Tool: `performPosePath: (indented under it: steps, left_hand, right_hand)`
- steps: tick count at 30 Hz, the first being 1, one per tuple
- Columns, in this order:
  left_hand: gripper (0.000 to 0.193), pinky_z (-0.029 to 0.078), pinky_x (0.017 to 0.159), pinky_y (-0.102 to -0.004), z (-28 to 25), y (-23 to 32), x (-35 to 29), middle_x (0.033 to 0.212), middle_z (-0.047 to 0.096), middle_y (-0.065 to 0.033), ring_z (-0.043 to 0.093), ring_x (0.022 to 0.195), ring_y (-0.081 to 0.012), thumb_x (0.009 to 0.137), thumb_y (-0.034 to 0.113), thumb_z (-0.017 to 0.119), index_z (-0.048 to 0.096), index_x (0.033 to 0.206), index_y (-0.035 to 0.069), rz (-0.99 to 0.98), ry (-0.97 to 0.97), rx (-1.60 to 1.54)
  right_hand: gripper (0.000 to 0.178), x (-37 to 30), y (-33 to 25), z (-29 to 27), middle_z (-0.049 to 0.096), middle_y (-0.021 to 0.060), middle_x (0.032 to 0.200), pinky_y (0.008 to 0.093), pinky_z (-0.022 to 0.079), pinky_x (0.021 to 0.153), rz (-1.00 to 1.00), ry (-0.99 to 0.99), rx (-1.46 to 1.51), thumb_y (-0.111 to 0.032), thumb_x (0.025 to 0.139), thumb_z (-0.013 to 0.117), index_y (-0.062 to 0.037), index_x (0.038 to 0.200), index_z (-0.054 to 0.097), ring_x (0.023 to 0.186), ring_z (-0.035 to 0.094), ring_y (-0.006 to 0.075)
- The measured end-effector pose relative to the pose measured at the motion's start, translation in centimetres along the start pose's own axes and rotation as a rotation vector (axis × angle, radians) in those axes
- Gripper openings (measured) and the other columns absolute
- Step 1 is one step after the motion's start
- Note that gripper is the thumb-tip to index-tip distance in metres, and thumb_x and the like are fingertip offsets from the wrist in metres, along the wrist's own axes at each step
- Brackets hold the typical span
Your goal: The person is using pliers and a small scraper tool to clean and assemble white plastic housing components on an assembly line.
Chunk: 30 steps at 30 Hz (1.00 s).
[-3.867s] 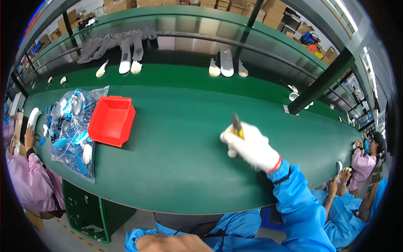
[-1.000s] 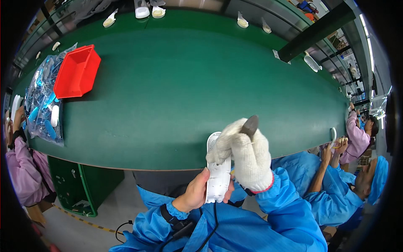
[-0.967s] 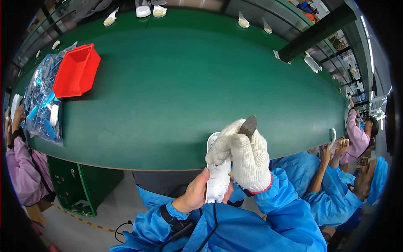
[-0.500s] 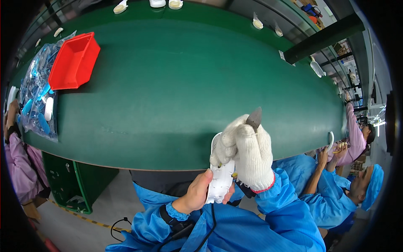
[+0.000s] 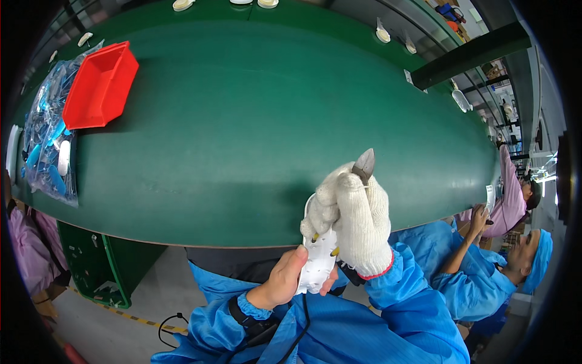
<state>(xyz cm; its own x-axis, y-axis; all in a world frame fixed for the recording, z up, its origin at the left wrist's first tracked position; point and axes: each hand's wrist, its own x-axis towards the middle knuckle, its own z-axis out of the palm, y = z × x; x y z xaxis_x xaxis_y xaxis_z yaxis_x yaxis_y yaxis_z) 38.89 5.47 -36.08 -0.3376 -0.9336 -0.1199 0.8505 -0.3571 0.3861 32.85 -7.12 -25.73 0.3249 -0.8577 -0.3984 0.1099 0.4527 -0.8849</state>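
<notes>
My bare left hand (image 5: pixel 282 280) is closed round the lower end of a long white plastic shell (image 5: pixel 316 267), thumb on its near side and fingertips showing at the other edge. The shell is held up in front of the bench edge. In a white knitted glove, my right hand (image 5: pixel 354 221) is closed on a pair of pliers. Their pointed grey metal jaws (image 5: pixel 365 164) stick up past the glove, and two yellow handle ends poke out below, over the shell. The gloved fingers hide the shell's upper part; whether they touch it I cannot tell.
A red bin (image 5: pixel 102 88) stands at the left of the green bench (image 5: pixel 200 151), beside a clear bag (image 5: pixel 51 139) of blue and white pieces. Small white parts (image 5: pixel 382 31) lie along the far side. At right, a co-worker in blue (image 5: pixel 479 279) holds a white piece.
My right hand has shifted slightly, and more of the yellow handles shows. My left hand keeps its hold on the shell. The co-worker at right has raised and turned the white piece.
</notes>
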Motion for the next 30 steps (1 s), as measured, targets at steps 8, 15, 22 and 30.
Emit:
performPosePath:
  steps: [8,15,22,30]
  left_hand:
    - [0.069,0.048,0.064,-0.0308,-0.4,0.0,-0.1,0.083,0.065,-0.0115,0.061,0.07,-0.0182,0.108,0.051,0.017,0.058,0.113,-0.004,0.043,-0.024,0.035]
    - [0.066,0.048,0.07,-0.0302,-0.2,-0.8,0.5,0.089,0.064,-0.0122,0.061,0.079,-0.0174,0.107,0.053,0.022,0.054,0.122,-0.004,0.115,-0.096,-0.05]
    - [0.071,0.049,0.071,-0.0328,0.2,-1.3,0.4,0.088,0.063,-0.0118,0.061,0.077,-0.0194,0.102,0.064,0.029,0.051,0.12,0.0,0.078,-0.01,0.016]
    - [0.064,0.049,0.076,-0.0314,-0.1,-1.5,0.4,0.092,0.063,-0.0117,0.06,0.082,-0.0174,0.107,0.052,0.024,0.056,0.117,-0.003,0.119,-0.063,-0.03]
  right_hand:
    - [0.019,-1.7,0.5,0.9,0.065,0.0061,0.083,0.0277,0.049,0.059,-0.148,-0.024,-0.32,-0.023,0.1,0.055,-0.0037,0.1,0.058,0.069,0.06,0.0111]
    - [0.033,0.6,-0.8,-0.1,0.045,0.0035,0.064,0.0377,0.045,0.046,-0.199,0.03,0.024,-0.034,0.105,0.049,-0.0054,0.087,0.051,0.051,0.044,0.017]
    - [0.036,-0.7,-0.2,-0.8,0.047,0.0052,0.064,0.039,0.05,0.048,-0.181,0.101,-0.1,-0.035,0.104,0.052,-0.0039,0.086,0.051,0.053,0.049,0.0192]
    - [0.034,-0.6,-0.3,-0.5,0.047,0.0055,0.065,0.0401,0.051,0.048,-0.14,0.144,-0.003,-0.034,0.103,0.053,-0.0039,0.087,0.05,0.054,0.05,0.0204]
